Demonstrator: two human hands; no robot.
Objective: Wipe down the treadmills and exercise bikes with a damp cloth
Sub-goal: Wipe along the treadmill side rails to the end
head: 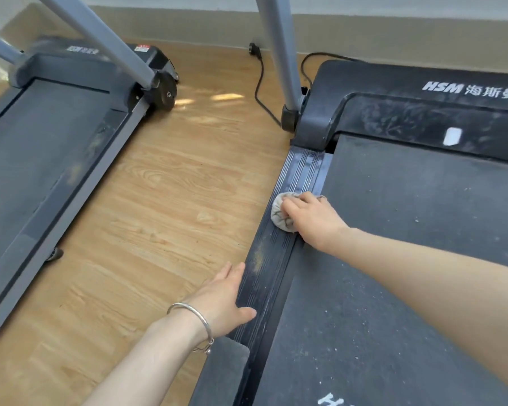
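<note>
A black treadmill with a dusty belt fills the right side. Its ribbed left side rail runs from the motor cover toward me. My right hand presses a bunched pale cloth onto that rail about halfway along. My left hand, with a silver bangle on the wrist, rests flat on the rail's outer edge nearer to me, fingers spread and holding nothing. A second treadmill with a grey frame stands at the left.
Wooden floor lies between the two machines. Grey uprights rise from each treadmill's front. A black power cable with a plug trails across the floor near the back wall. Dust specks cover the right belt.
</note>
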